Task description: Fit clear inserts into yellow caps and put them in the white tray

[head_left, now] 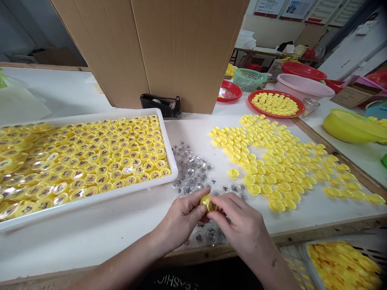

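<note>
Between both hands, above the table's front part, is a small round yellow plastic piece (208,203) with a dark picture on its face. My left hand (183,213) pinches it from the left with thumb and forefinger. On its other side, the fingertips of my right hand (237,215) press on its edge. Clear round discs with dark printed pictures (192,173) lie loose behind and beneath my hands. To the left, a white tray (171,155) holds rows of yellow pieces with pictures on them. Plain yellow pieces (272,169) are spread over the table on the right.
A tall cardboard box (157,52) stands at the back, with a black tape dispenser (161,106) before it. Red plate (302,108), green basket (248,80), pink basin (304,86) and yellow-green bowl (350,127) stand back right. A bin of yellow pieces (341,262) sits below the table edge.
</note>
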The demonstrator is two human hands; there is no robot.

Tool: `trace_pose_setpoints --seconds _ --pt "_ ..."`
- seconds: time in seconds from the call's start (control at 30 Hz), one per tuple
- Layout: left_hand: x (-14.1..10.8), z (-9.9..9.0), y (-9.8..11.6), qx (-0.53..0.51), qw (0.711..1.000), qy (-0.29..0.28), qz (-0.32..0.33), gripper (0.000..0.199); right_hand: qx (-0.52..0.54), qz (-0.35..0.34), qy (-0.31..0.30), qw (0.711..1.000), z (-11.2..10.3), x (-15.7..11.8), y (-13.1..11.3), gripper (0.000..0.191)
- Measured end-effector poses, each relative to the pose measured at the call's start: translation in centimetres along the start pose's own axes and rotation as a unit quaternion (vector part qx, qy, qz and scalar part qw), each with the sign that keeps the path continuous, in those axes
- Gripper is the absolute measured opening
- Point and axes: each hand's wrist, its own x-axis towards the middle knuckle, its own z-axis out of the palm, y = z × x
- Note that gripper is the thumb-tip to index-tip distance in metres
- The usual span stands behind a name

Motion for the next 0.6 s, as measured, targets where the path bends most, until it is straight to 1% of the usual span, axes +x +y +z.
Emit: trace_pose_setpoints --seconds 0.1,0.17,0.23,0.3,0.37,0.43,0.47,0.53,0.6 --pt "0.0 0.0 0.3 -0.034 0.999 -0.027 0.002 0.055 -0.021 -0.001 0.022 1.000 0.7 -0.1 -0.3 0.019" --pt "0.1 0.0 0.3 -0.054 0.998 -0.024 0.013 0.047 -0.005 0.006 0.042 0.999 1.0 -0.1 -0.3 0.020" --pt "0.3 -0.1 0.3 -0.050 0.998 -0.011 0.026 0.034 0.051 0.029 0.044 0.997 1.2 0.0 -0.1 0.019" --pt "0.4 -0.3 0.2 -0.029 0.999 -0.004 0.038 0.026 0.135 0.078 0.029 0.987 1.3 -0.1 0.3 0.023" --pt "0.4 -0.5 0.1 -0.012 0.998 0.001 0.057 0.025 0.224 0.132 0.007 0.966 1.4 -0.1 0.8 0.026" --pt "0.5 -0.7 0.0 -0.002 0.997 0.002 0.073 0.025 0.283 0.165 -0.009 0.945 1.7 -0.2 1.2 0.020" --pt "0.5 -0.8 -0.1 0.005 0.997 0.004 0.079 0.025 0.297 0.171 -0.015 0.939 1.9 -0.2 1.3 0.015" --pt "0.6 -0.9 -0.2 0.030 0.996 0.021 0.086 0.023 0.302 0.176 -0.011 0.937 2.2 -0.3 1.4 0.009" --pt "0.5 -0.7 -0.1 0.071 0.992 0.052 0.090 0.020 0.296 0.175 -0.003 0.939 2.4 -0.7 1.6 0.008"
